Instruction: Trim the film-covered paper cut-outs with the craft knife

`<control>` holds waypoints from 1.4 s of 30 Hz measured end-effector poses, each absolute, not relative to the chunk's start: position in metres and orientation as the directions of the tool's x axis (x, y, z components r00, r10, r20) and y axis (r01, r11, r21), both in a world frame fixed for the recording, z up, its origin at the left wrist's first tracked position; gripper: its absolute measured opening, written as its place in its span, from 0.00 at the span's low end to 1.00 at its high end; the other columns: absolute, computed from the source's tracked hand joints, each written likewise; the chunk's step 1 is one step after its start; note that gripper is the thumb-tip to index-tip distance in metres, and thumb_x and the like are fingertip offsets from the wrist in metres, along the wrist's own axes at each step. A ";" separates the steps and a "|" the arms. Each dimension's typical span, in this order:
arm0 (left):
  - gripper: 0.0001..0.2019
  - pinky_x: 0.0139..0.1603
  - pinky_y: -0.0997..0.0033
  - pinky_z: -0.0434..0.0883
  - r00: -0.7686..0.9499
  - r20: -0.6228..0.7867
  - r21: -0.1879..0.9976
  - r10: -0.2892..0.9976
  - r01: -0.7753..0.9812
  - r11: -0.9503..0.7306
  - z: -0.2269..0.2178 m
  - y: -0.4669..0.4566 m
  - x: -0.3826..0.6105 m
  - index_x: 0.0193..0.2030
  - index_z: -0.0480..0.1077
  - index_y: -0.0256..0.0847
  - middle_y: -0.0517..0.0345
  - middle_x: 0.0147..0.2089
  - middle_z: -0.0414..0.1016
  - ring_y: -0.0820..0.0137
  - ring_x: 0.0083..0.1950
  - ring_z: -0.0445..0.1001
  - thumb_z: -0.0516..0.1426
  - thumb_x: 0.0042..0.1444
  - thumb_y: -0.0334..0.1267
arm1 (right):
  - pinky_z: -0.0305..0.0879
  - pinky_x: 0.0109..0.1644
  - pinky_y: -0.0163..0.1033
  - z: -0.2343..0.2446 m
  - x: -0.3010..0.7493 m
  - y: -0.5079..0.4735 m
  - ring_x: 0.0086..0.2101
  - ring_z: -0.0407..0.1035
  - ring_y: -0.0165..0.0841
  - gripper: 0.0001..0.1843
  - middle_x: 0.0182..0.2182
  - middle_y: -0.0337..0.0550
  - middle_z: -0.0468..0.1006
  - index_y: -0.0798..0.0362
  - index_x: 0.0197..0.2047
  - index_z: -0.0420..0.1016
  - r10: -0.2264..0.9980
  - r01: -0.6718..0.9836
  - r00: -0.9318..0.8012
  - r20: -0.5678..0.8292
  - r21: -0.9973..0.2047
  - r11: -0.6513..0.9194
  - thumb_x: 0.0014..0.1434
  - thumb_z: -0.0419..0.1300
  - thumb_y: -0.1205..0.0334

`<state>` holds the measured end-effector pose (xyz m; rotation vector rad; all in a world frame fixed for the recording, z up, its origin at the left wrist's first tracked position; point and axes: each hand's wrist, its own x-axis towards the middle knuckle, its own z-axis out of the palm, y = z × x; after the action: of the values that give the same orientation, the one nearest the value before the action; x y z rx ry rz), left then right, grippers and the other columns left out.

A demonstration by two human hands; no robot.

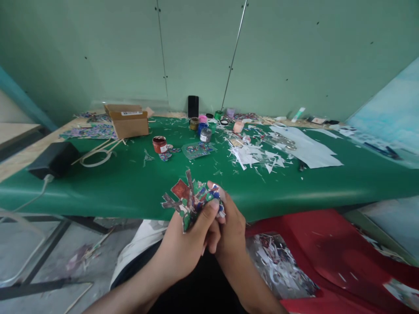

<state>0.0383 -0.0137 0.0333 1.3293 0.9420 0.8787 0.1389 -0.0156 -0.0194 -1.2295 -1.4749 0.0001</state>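
Between my hands, above the table's front edge, is a bunch of painted paper pieces [181, 190] in red, grey, green, blue and white. My left hand [193, 237] is closed around the bunch, its thumb pressed on top. Strips and a reddish square stick out past its fingers to the upper left. My right hand [231, 222] is closed at the right side of the same bunch, fingers curled against blue and white pieces. Its lower fingers touch my left hand. Part of the bunch is hidden inside both hands.
On the green-covered table [131, 187] stand a red paint jar [159, 145], a grey paint jar [205, 135], a cardboard box [131, 124] and a black power adapter [54, 159]. White paper scraps [248, 156] lie right of centre. A red chair [327, 248] stands at lower right.
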 end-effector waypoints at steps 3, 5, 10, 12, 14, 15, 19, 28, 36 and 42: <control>0.18 0.18 0.80 0.57 0.377 -0.027 0.999 0.926 -0.032 0.042 0.034 -0.014 0.039 0.22 0.62 0.41 0.69 0.12 0.60 0.80 0.14 0.55 0.51 0.62 0.44 | 0.77 0.41 0.35 -0.017 0.139 -0.016 0.40 0.80 0.34 0.18 0.43 0.47 0.83 0.53 0.55 0.72 0.651 0.681 0.214 0.728 -0.589 0.435 0.66 0.48 0.65; 0.18 0.19 0.80 0.57 0.370 -0.014 0.998 0.929 -0.049 0.034 0.033 -0.015 0.040 0.21 0.62 0.41 0.70 0.12 0.60 0.81 0.15 0.55 0.52 0.62 0.43 | 0.77 0.39 0.35 -0.016 0.139 -0.017 0.38 0.80 0.33 0.19 0.42 0.47 0.83 0.53 0.55 0.72 0.646 0.695 0.216 0.732 -0.580 0.425 0.66 0.47 0.65; 0.19 0.22 0.81 0.60 0.363 0.004 0.996 0.932 -0.080 0.027 0.032 -0.015 0.043 0.20 0.62 0.41 0.69 0.12 0.60 0.80 0.16 0.58 0.53 0.62 0.42 | 0.77 0.40 0.35 -0.015 0.141 -0.018 0.39 0.79 0.34 0.19 0.42 0.50 0.83 0.56 0.56 0.72 0.646 0.712 0.209 0.734 -0.567 0.414 0.65 0.49 0.65; 0.19 0.22 0.81 0.60 0.375 0.001 0.995 0.927 -0.089 0.035 0.031 -0.014 0.043 0.20 0.63 0.41 0.69 0.12 0.60 0.80 0.16 0.58 0.53 0.62 0.42 | 0.77 0.40 0.35 -0.015 0.141 -0.018 0.39 0.79 0.34 0.19 0.42 0.49 0.83 0.55 0.56 0.72 0.646 0.706 0.216 0.732 -0.574 0.414 0.65 0.49 0.65; 0.18 0.21 0.81 0.60 0.382 -0.003 0.994 0.924 -0.100 0.044 0.031 -0.013 0.043 0.21 0.64 0.40 0.69 0.12 0.61 0.80 0.16 0.57 0.54 0.61 0.42 | 0.77 0.39 0.35 -0.016 0.142 -0.016 0.38 0.80 0.33 0.19 0.42 0.48 0.83 0.55 0.56 0.73 0.644 0.689 0.231 0.730 -0.590 0.422 0.66 0.48 0.64; 0.18 0.21 0.80 0.59 0.383 -0.007 0.994 0.924 -0.102 0.050 0.031 -0.013 0.042 0.21 0.64 0.40 0.69 0.12 0.61 0.80 0.16 0.57 0.54 0.61 0.42 | 0.77 0.40 0.35 -0.017 0.142 -0.016 0.39 0.80 0.34 0.19 0.43 0.48 0.83 0.55 0.55 0.73 0.644 0.674 0.236 0.727 -0.600 0.431 0.66 0.48 0.64; 0.20 0.20 0.80 0.58 0.389 -0.048 0.993 0.920 -0.081 0.086 0.031 -0.013 0.042 0.18 0.63 0.40 0.67 0.11 0.60 0.80 0.15 0.57 0.52 0.61 0.43 | 0.76 0.47 0.38 -0.024 0.142 -0.014 0.45 0.78 0.34 0.20 0.49 0.43 0.81 0.49 0.57 0.73 0.688 0.579 0.242 0.685 -0.671 0.464 0.65 0.49 0.62; 0.18 0.18 0.78 0.57 0.396 -0.151 0.983 0.906 -0.036 0.179 0.036 -0.008 0.041 0.17 0.62 0.42 0.66 0.08 0.58 0.79 0.13 0.55 0.51 0.57 0.44 | 0.75 0.45 0.40 -0.029 0.144 -0.012 0.44 0.78 0.36 0.23 0.49 0.43 0.81 0.47 0.60 0.69 0.695 0.555 0.197 0.692 -0.663 0.502 0.64 0.49 0.60; 0.18 0.21 0.77 0.59 0.366 -0.075 0.993 0.928 -0.058 0.104 0.031 -0.013 0.041 0.18 0.63 0.41 0.66 0.11 0.62 0.78 0.16 0.59 0.55 0.57 0.45 | 0.74 0.39 0.37 -0.031 0.142 -0.012 0.38 0.77 0.35 0.24 0.42 0.45 0.82 0.49 0.62 0.68 0.602 0.661 0.247 0.759 -0.586 0.468 0.64 0.49 0.64; 0.20 0.25 0.75 0.64 0.367 -0.075 0.994 0.927 -0.048 0.099 0.029 -0.013 0.044 0.17 0.62 0.41 0.65 0.12 0.61 0.76 0.18 0.62 0.56 0.58 0.45 | 0.75 0.37 0.37 -0.025 0.143 -0.012 0.36 0.78 0.35 0.25 0.40 0.47 0.82 0.53 0.62 0.68 0.586 0.698 0.230 0.777 -0.551 0.457 0.64 0.48 0.66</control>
<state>0.0441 -0.0132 0.0288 1.2516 0.9274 0.9005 0.1429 -0.0119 -0.0250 -1.2087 -1.4413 -0.1108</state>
